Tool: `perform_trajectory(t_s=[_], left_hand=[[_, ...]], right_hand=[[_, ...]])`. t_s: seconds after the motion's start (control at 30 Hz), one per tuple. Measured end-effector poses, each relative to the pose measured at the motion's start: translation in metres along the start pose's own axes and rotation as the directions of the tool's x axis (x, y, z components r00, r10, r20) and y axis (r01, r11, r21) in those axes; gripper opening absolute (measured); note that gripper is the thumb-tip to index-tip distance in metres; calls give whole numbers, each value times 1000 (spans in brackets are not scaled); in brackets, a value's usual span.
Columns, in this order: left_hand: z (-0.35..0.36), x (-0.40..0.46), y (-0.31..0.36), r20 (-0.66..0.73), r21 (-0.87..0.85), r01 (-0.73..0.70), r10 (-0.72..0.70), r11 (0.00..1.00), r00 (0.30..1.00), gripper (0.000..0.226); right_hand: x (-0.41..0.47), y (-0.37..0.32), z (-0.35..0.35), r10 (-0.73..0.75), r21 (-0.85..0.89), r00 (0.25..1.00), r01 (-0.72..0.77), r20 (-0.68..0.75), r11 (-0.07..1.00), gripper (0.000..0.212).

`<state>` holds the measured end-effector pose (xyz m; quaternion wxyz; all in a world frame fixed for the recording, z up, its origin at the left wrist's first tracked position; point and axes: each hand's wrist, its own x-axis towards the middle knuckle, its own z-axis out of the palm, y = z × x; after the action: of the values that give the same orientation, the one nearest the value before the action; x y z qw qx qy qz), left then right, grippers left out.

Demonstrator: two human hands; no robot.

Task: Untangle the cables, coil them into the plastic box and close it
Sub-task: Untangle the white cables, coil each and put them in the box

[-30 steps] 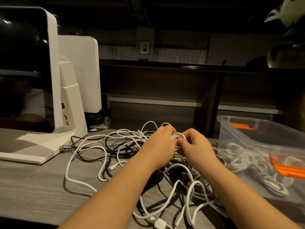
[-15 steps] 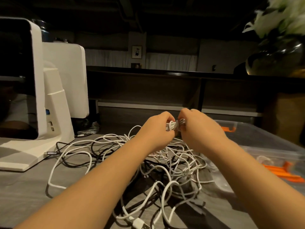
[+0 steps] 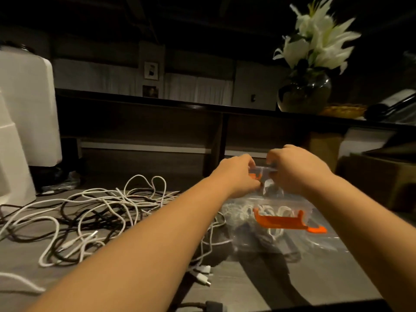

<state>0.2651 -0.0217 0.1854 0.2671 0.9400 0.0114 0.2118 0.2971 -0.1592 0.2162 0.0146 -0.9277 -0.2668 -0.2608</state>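
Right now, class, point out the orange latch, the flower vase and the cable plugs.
orange latch (image 3: 281,220): head view, on its flat front bar.
flower vase (image 3: 304,93): head view, on its round dark glass belly.
cable plugs (image 3: 203,274): head view, on the white plug bodies.

Dim room: grey wood desk (image 3: 258,280), dark shelf (image 3: 139,122) behind, white lilies in a glass vase (image 3: 304,93) up right.

cable tangle (image 3: 108,212) on table (image 3: 258,287) left of plastic box (image 3: 281,219), vase (image 3: 304,93) on shelf behind, hands over box
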Motion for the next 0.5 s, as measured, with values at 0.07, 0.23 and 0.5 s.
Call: perform_trajectory(t_s=[0.07, 0.23, 0.5], left_hand=[[-3, -1, -4, 4, -35, 11, -11, 999, 1000, 50], [-27, -14, -22, -98, -42, 9, -13, 999, 995, 35], [-63, -55, -85, -228, -28, 65, -70, 997, 971, 15]], right_hand=[[-1, 1, 5, -9, -7, 999, 9, 51, 1000, 27], [4, -34, 11, -135, 68, 990, 137, -34, 988, 15], [13, -133, 29, -298, 278, 948, 317, -112, 907, 22]])
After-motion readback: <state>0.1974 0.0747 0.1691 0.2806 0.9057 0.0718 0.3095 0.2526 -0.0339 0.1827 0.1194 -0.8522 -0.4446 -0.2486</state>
